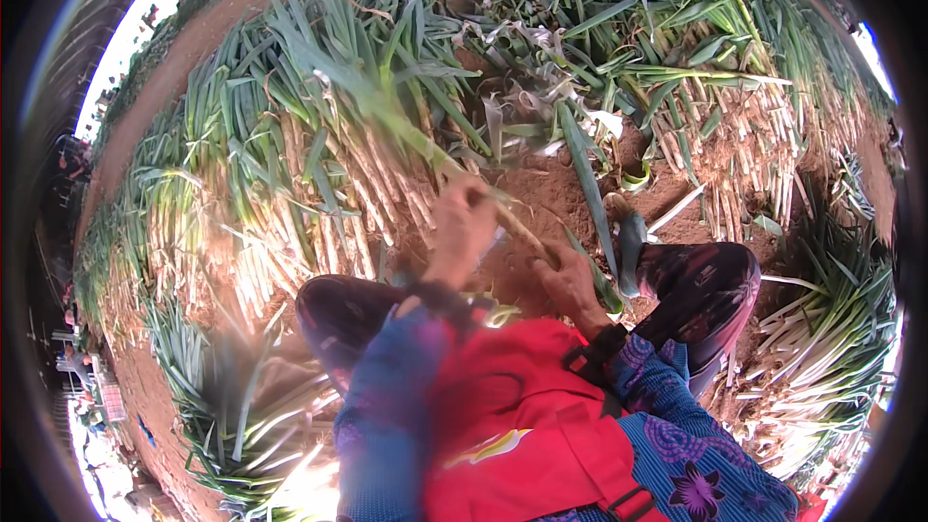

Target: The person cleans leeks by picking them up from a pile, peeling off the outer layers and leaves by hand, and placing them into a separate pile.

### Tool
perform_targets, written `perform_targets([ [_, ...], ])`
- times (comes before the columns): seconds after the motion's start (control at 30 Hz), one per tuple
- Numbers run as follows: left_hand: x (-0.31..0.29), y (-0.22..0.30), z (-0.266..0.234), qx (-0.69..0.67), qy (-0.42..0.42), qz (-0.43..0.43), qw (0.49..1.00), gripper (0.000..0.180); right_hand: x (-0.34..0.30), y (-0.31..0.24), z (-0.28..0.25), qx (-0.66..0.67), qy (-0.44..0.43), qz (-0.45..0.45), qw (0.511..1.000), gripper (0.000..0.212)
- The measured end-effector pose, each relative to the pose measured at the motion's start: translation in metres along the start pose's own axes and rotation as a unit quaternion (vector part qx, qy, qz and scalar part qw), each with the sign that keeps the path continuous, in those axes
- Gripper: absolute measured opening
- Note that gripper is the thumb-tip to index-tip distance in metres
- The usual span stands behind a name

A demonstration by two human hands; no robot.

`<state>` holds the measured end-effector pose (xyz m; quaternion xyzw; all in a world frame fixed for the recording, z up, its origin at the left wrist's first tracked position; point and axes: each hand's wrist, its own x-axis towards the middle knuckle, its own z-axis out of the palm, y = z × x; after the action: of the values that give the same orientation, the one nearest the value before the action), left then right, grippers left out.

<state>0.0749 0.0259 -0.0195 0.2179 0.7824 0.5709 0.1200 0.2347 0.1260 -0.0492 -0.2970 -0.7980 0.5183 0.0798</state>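
The left hand, blurred, is clenched around a long green-leaved, pale-stalked leek. The right hand grasps the same leek's root end, hidden by its fingers. Behind the leek, rows of pulled leeks lie on red-brown soil.

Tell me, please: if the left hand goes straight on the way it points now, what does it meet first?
The left hand holds a leek and points up and away from the body. Going straight on, it would probably first meet the row of leeks lying on the soil just beyond it, though motion blur leaves the depth uncertain.
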Motion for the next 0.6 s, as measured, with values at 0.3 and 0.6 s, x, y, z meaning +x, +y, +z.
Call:
perform_targets([
  [0.3, 0.005, 0.163, -0.066, -0.029, 0.18, 0.318, 0.93, 0.012, 0.019, 0.033, 0.007, 0.091, -0.084, 0.1, 0.987, 0.037],
  [0.6, -0.005, 0.022, -0.063, 0.166, -0.262, -0.045, 0.95, 0.012, 0.01, 0.002, -0.003, 0.221, -0.11, 0.036, 0.968, 0.045],
])
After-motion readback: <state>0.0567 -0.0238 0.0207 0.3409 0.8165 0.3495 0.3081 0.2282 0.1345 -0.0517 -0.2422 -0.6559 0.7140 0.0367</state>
